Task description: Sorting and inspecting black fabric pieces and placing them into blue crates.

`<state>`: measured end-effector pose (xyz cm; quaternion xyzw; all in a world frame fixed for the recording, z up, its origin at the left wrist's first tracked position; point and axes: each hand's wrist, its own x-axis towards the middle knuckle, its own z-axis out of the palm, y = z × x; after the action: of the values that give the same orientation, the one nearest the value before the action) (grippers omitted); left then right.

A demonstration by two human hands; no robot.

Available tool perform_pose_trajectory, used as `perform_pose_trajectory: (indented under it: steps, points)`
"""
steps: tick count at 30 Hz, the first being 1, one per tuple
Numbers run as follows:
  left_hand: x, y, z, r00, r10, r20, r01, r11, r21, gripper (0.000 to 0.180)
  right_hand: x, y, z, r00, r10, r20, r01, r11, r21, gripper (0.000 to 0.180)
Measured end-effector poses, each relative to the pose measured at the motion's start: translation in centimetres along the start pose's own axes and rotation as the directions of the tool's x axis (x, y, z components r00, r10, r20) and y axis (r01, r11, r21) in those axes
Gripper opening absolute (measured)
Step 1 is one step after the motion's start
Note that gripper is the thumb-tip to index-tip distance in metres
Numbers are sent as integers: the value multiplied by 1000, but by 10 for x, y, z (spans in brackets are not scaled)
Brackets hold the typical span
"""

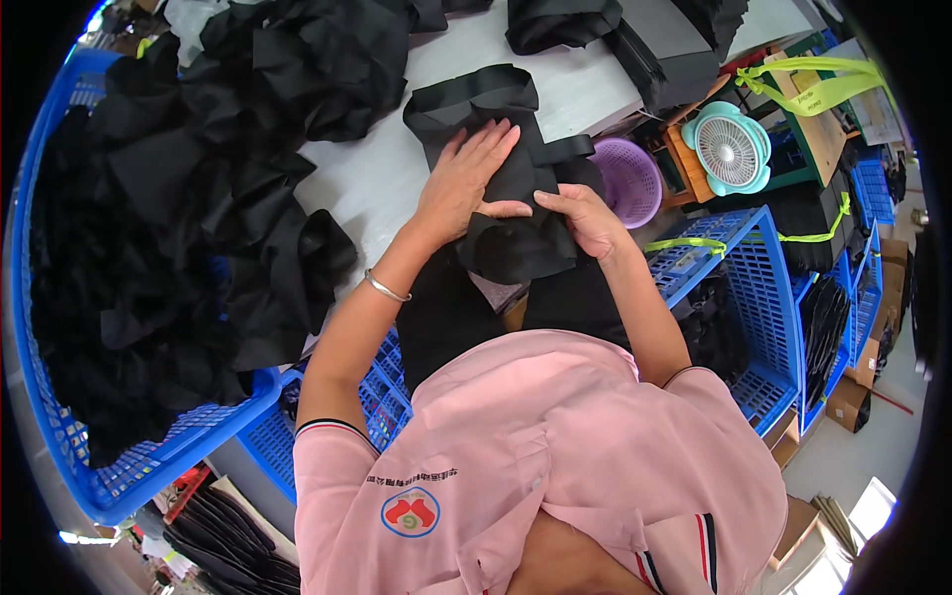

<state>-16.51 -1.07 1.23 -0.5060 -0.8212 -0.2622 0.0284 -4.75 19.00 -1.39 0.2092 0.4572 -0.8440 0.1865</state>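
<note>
Pink shirt (555, 436) filling the bottom of the view, that's me, and right past it my black trousers (446, 307) with the near end of a black fabric piece (516, 178) hanging over them. Can't tell if it touches my lap; the rest lies on the counter (372, 188). My left hand (471, 178) is spread flat on top, thumb stuck out sideways, I'd say to hold the cloth down. My right hand (585, 218) has its thumb over the right edge and the fingers tucked mostly out of sight, so it looks like a pinch, probably to steady that side. My left hand hides part of the fabric, by the way.

Elbow room? Not much. A blue crate (764, 307) sits by my right arm, and a purple basket (640, 183) is just beyond that hand. On my left, a big blue basket (109, 501) overflows with a black fabric heap (188, 238) that spills onto the counter and takes up that side. Further off there's a stack of black pieces (674, 59) at the far end, plus a mint-green fan (727, 147) on the right, likely placed for some air.
</note>
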Motion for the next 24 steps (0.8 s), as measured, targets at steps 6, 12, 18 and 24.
perform_pose_trajectory:
  steps: [6,12,18,24]
  points:
    - [-1,-12,-3,990,-13,-138,-18,977,-214,77,0,-10,20,1000,-4,-4,4,994,109,25]
    - [-8,-9,-2,992,110,69,-110,994,-6,71,12,-10,24,999,7,-54,-12,996,-92,18]
    - [-18,-7,-4,975,62,214,-65,998,8,85,6,0,1,980,-94,-174,67,986,-151,14]
    - [-14,-4,6,989,-4,149,-17,990,137,86,-18,14,-5,978,-180,110,148,957,249,60]
